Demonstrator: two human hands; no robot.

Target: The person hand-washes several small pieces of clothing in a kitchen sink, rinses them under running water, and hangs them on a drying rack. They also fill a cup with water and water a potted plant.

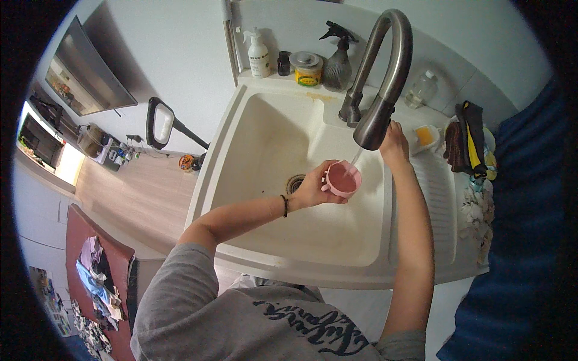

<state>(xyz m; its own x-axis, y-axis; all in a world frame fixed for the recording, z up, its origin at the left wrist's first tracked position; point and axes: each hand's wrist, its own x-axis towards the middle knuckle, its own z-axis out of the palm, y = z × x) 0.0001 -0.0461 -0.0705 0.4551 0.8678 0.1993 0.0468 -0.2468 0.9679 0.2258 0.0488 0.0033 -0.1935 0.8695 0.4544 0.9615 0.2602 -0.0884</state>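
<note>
My left hand (315, 186) grips a small pink cup (354, 192) over the white sink basin (271, 234). A thin stream of water (357, 157) runs from the spray head of the dark metal faucet (375, 128) into the cup, which has liquid in it. The cup's handle faces my palm. My right hand (395, 142) reaches behind the spray head on the right of the faucet. Its fingertips are partly hidden there, and I cannot tell what they touch. Left of the cup, the drain (295, 183) is partly covered by my left hand.
Behind the basin stand a white spray bottle (258, 56), a dark jar (283, 64), a lidded yellow tub (308, 72) and a grey spray bottle (337, 67). To the right are a clear bottle (422, 90), a soap dish (426, 135), hanging cloths (469, 140) and a ribbed drainboard (440, 212).
</note>
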